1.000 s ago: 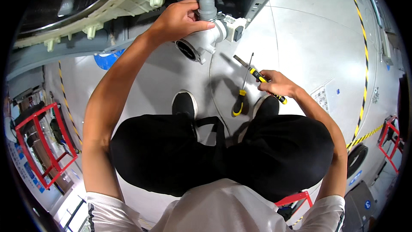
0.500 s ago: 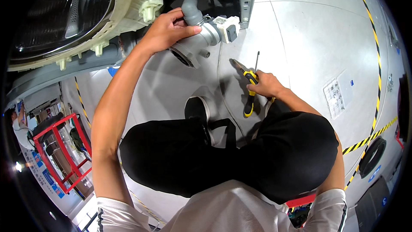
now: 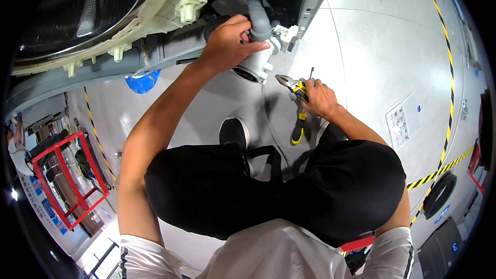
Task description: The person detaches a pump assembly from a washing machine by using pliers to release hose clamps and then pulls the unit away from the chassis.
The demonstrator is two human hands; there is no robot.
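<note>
My left hand (image 3: 228, 45) grips the grey hose (image 3: 258, 15) where it meets a white pump housing (image 3: 253, 63) with a dark round opening facing down. A small boxy white part (image 3: 285, 36) is at the housing's right. My right hand (image 3: 318, 98), fingers closed, holds yellow-and-black pliers (image 3: 295, 86), their jaws a little below the housing. A yellow-and-black screwdriver (image 3: 297, 130) lies on the floor beneath the right hand, its shaft partly hidden by the hand.
An open appliance (image 3: 187, 8) with a steel drum fills the upper left. Hazard tape (image 3: 449, 72) runs along the floor. A clear parts case (image 3: 397, 126) and black rubber ring (image 3: 439, 195) lie at right, a red frame (image 3: 49, 157) at left. Another person (image 3: 15, 147) is at far left.
My left hand and the housing shifted left, then back right and lower in the picture. The pliers turned to a flatter angle as my right hand rose slightly. The camera view also shifted.
</note>
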